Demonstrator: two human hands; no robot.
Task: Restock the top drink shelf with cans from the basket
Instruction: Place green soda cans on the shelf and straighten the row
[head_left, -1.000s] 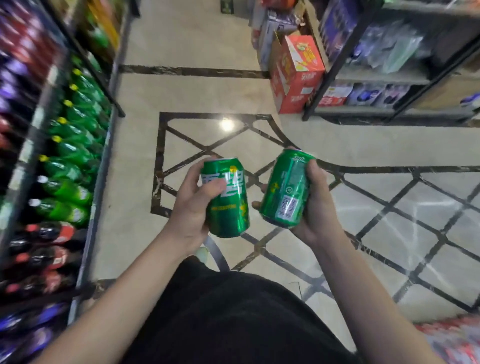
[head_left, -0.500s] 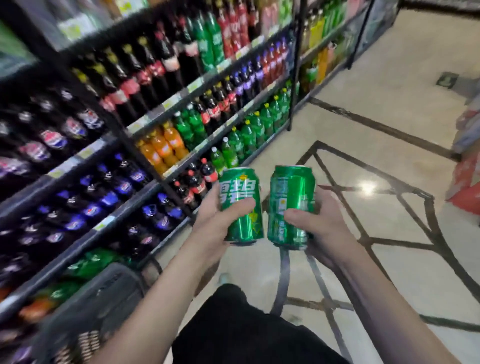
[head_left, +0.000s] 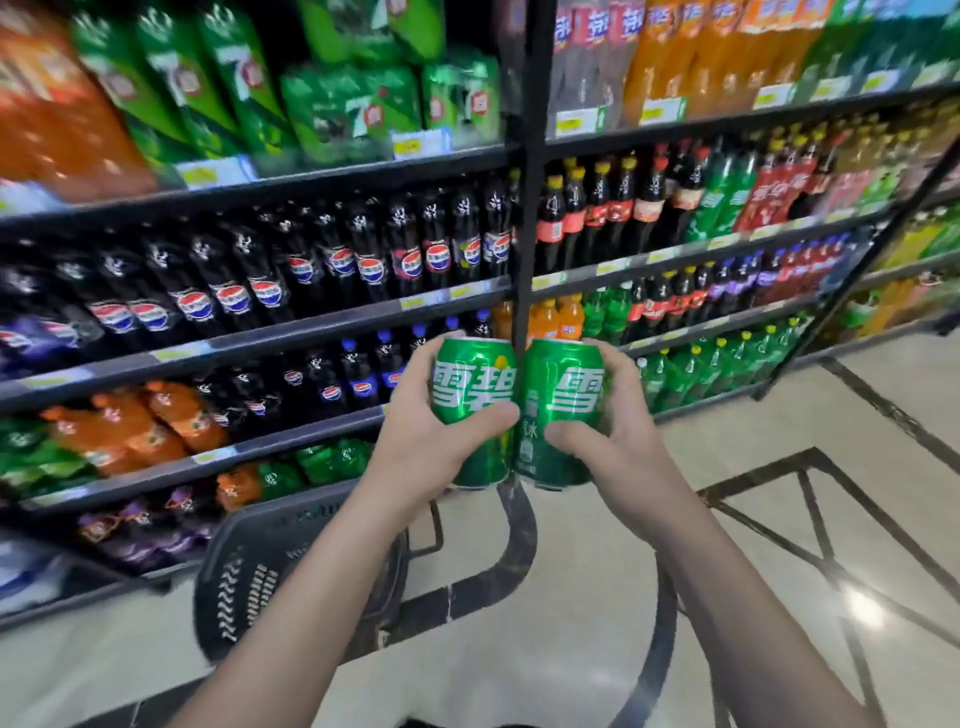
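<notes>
Two green cans: left hand (head_left: 423, 441) grips one (head_left: 475, 410), right hand (head_left: 618, 441) the other (head_left: 563, 410), now touching, facing shelves.

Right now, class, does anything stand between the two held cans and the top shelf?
Nothing visible blocks the way up. The left hand grips the left can, the right hand grips the right can. The top shelf already looks packed with bottles.
</notes>
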